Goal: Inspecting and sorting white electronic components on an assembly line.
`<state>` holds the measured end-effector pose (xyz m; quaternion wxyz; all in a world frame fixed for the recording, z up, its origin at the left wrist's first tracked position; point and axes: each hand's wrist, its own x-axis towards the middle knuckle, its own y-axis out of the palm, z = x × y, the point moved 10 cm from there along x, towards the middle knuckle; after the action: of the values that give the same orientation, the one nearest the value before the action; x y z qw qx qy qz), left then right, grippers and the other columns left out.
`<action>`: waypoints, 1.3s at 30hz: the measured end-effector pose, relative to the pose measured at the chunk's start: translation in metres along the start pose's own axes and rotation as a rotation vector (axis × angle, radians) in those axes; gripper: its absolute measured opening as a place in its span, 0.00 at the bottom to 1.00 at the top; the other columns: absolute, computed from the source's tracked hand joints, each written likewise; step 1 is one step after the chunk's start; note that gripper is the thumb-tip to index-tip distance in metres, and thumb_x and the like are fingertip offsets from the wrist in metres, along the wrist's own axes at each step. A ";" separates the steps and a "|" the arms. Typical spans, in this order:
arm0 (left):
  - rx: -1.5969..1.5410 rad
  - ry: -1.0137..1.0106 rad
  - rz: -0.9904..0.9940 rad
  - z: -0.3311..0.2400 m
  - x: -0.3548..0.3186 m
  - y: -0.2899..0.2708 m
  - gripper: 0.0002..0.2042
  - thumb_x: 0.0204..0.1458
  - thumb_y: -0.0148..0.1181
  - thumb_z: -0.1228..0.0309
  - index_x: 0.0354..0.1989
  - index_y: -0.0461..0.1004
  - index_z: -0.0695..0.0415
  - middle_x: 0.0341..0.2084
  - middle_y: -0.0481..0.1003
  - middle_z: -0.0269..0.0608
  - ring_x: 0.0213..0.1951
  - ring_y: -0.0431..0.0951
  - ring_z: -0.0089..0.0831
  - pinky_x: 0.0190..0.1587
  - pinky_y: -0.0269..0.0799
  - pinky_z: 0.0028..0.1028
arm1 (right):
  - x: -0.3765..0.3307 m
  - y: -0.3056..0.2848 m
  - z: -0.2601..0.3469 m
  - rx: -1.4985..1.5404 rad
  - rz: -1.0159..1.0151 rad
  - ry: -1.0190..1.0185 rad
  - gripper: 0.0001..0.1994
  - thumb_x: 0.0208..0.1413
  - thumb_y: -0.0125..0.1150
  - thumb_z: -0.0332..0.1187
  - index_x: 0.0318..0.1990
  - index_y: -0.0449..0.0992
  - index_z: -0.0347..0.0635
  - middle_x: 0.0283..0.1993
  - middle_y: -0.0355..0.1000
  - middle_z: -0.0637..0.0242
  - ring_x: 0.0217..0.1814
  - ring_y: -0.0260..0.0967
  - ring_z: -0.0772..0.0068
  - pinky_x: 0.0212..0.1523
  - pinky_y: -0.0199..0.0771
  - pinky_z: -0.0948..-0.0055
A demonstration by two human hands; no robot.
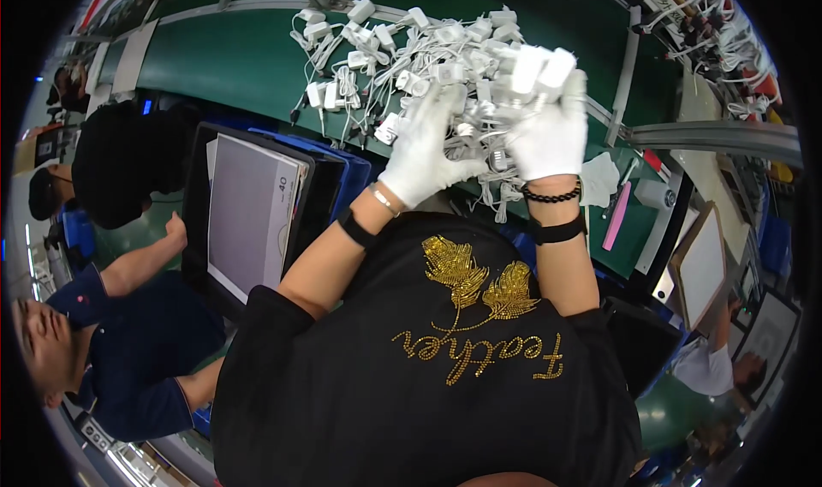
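Observation:
A big tangled pile of white power adapters with cables (402, 54) lies on a green belt table (231, 59). Both my hands wear white gloves. My right hand (552, 136) is closed around a few white adapters (539, 67), held up over the right side of the pile. My left hand (424, 153) lies against the bundle of cables (492, 157) between the hands, fingers spread and pointing up into the pile. Loose cable loops hang down below both hands. Black bands sit on both wrists.
A black tray holding a grey sheet (253, 213) stands at the left beside blue crates (347, 174). A white cloth (599, 179) and a pink tool (616, 217) lie on the right. A seated person (128, 350) is at the left, another person (715, 367) at the lower right.

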<state>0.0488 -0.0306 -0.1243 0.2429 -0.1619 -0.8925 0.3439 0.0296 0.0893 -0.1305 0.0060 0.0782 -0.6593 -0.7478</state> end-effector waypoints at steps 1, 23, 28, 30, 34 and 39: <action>0.037 -0.053 0.060 0.011 -0.005 0.013 0.29 0.44 0.68 0.56 0.55 0.72 0.56 0.58 0.66 0.57 0.62 0.64 0.53 0.65 0.56 0.44 | -0.006 0.019 0.001 0.018 0.102 0.049 0.29 0.62 0.46 0.59 0.57 0.64 0.42 0.51 0.67 0.57 0.44 0.67 0.64 0.34 0.74 0.68; -0.750 -0.289 0.064 0.003 0.009 0.030 0.12 0.64 0.51 0.68 0.48 0.76 0.62 0.24 0.73 0.29 0.25 0.69 0.13 0.27 0.63 0.16 | -0.095 0.044 0.049 -0.190 0.545 -0.099 0.35 0.63 0.41 0.57 0.63 0.61 0.31 0.12 0.55 0.71 0.10 0.49 0.79 0.11 0.45 0.76; -0.734 -0.304 0.328 -0.031 0.001 0.072 0.11 0.63 0.53 0.70 0.47 0.77 0.61 0.27 0.75 0.28 0.26 0.67 0.12 0.29 0.64 0.16 | -0.137 0.032 0.068 -0.068 0.619 -0.113 0.47 0.57 0.40 0.68 0.61 0.60 0.21 0.17 0.66 0.61 0.15 0.61 0.70 0.17 0.64 0.76; -0.740 -0.189 0.386 -0.049 -0.001 0.093 0.11 0.62 0.54 0.71 0.48 0.76 0.61 0.30 0.75 0.29 0.28 0.69 0.12 0.31 0.66 0.16 | -0.160 0.030 0.085 -0.181 0.578 -0.174 0.44 0.59 0.40 0.66 0.62 0.61 0.26 0.23 0.70 0.59 0.19 0.66 0.68 0.19 0.67 0.75; -0.839 -0.253 0.737 -0.097 -0.021 0.134 0.12 0.60 0.56 0.74 0.50 0.76 0.61 0.33 0.75 0.30 0.33 0.70 0.13 0.35 0.67 0.16 | -0.244 0.039 0.174 -0.192 0.070 -0.749 0.32 0.61 0.46 0.59 0.59 0.66 0.39 0.41 0.72 0.58 0.30 0.73 0.65 0.25 0.76 0.70; -0.727 -0.131 1.108 -0.207 -0.054 0.164 0.17 0.56 0.59 0.77 0.55 0.73 0.60 0.36 0.76 0.31 0.36 0.71 0.14 0.38 0.68 0.18 | -0.430 0.127 0.224 -0.871 0.017 -1.268 0.17 0.65 0.52 0.42 0.56 0.66 0.44 0.40 0.69 0.61 0.40 0.71 0.61 0.34 0.79 0.62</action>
<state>0.2264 0.1720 -0.1215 -0.0946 -0.6471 -0.7493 0.1043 0.4143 0.3415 0.0685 -0.3370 -0.3801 -0.1833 -0.8416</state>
